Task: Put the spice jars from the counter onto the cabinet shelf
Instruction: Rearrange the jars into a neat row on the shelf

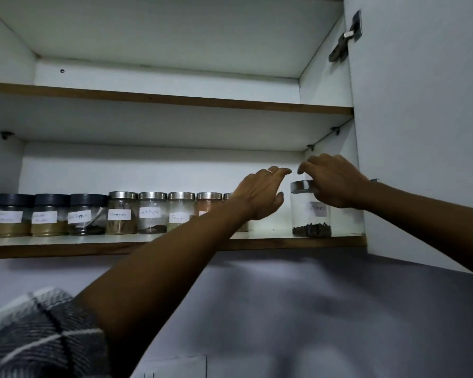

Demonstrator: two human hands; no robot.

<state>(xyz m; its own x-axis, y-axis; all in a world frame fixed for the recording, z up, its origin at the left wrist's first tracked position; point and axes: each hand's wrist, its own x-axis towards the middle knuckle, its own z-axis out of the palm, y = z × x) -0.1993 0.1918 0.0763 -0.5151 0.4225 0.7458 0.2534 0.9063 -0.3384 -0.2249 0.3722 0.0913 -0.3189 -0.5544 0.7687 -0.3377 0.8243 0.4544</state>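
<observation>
The clove jar (311, 211) stands on the lower cabinet shelf (271, 242), right of the jar row (120, 214). The right hand (332, 181) loosely cups its steel lid; the left hand (260, 195) hovers spread, empty. Glass: slippery, breakable, nearly empty, light; better gripped around its body.

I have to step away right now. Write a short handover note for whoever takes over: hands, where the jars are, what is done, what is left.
Left hand: open, fingers spread, empty, raised in front of the gap in the jar row.
Right hand: over the lid of the tall jar at the shelf's right end; whether it grips is unclear.
Jars: the tall jar stands upright on the lower shelf, apart from the row of labelled jars to its left. The end of that row is hidden behind the left hand.
Done: all visible jars are on the shelf.
Left: the counter is out of view, so check it for remaining jars; perhaps slide the tall jar toward the row.
</observation>
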